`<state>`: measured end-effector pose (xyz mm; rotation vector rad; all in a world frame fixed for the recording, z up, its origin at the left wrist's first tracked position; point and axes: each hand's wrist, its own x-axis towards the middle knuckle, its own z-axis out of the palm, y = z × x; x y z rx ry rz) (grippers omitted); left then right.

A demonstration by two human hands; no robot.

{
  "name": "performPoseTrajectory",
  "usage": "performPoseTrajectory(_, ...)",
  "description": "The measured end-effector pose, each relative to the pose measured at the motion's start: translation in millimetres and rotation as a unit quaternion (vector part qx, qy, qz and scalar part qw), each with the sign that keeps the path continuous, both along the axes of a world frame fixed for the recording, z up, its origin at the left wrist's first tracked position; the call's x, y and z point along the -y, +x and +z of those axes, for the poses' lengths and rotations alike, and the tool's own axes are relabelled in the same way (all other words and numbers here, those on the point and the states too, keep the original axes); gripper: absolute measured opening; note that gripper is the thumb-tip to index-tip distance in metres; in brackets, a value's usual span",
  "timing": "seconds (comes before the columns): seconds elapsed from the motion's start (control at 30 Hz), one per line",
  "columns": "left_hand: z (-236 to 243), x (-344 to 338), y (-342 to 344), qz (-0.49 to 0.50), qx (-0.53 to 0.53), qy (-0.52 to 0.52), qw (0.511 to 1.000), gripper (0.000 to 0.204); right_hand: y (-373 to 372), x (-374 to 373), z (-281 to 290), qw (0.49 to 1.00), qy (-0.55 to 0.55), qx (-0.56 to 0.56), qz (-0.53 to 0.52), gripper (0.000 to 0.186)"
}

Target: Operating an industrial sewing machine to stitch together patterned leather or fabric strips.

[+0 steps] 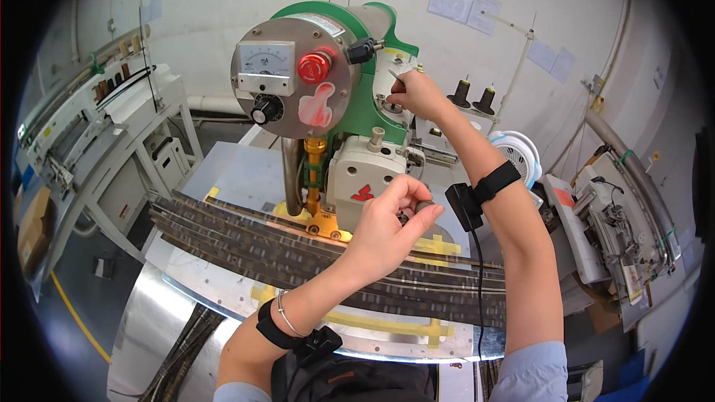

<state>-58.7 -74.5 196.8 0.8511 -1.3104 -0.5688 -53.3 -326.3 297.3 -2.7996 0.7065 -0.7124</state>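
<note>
My left hand (389,225) is at the front of the white machine head (354,164), fingers curled round a small dark, rounded part (423,207) that they partly hide. My right hand (417,97) is raised at the back right, beside the green machine frame (383,123), pinching a thin metal item (396,74), possibly a tool. A round housing (272,33) carries a meter, a black dial and a red button. Below it a gold-coloured fitting (322,225) stands over several long dark strips (223,227), laid across the bed with yellow tape.
Other machines stand at the left (112,104) and right (611,216). Spools (460,95) and a white fan (514,150) sit behind my right arm. A cable (480,275) hangs from my right wrist band. A metal sheet (138,320) is at the lower left.
</note>
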Motion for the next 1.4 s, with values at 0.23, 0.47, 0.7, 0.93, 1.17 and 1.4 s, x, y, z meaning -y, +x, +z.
performPoseTrajectory(0.23, 0, -2, 0, 0.004, -0.002, 0.000, 1.000, 0.017, 0, 2, -3, 0.995, -0.098, 0.024, 0.028, 0.023)
performPoseTrajectory(0.47, 4, -1, -2, 0.010, -0.005, 0.012, 1.000, 0.017, 0, 1, 4, 1.000, 0.005, 0.009, 0.004, 0.022)
performPoseTrajectory(0.7, 0, 0, -1, 0.010, 0.003, 0.020, 1.000, 0.018, -2, 6, 15, 0.985, 0.169, -0.025, -0.015, 0.020)
performPoseTrajectory(0.93, 1, -2, 2, 0.011, -0.005, 0.008, 1.000, 0.017, -4, -4, -17, 0.997, -0.043, 0.043, 0.036, 0.020)
performPoseTrajectory(1.17, -6, -6, 2, 0.018, 0.010, 0.017, 1.000, 0.016, -25, -4, -15, 0.985, -0.161, 0.038, 0.043, 0.014)
performPoseTrajectory(1.4, -3, -2, -6, 0.006, 0.008, -0.013, 1.000, 0.013, -27, -28, -12, 0.975, -0.221, 0.014, 0.010, 0.014)
